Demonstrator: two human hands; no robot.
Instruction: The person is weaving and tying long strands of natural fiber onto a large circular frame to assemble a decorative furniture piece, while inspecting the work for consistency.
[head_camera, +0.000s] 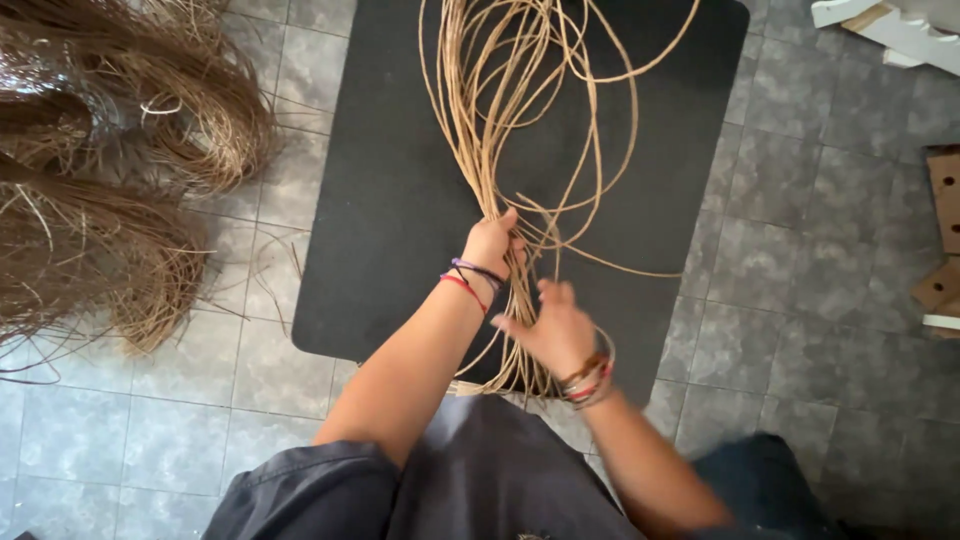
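Note:
A bundle of long tan rattan strands lies in loops across a black table top. My left hand is closed around the bundle where the strands gather, with thread bracelets on the wrist. My right hand is just below it, fingers spread and blurred, touching the lower strands that run down toward my lap. Bracelets also circle my right wrist. The cut ends of the strands reach the table's near edge.
Big heaps of brown dried fibre lie on the grey tiled floor at the left. White furniture parts and cardboard pieces sit at the right edge. My dark clothes fill the bottom.

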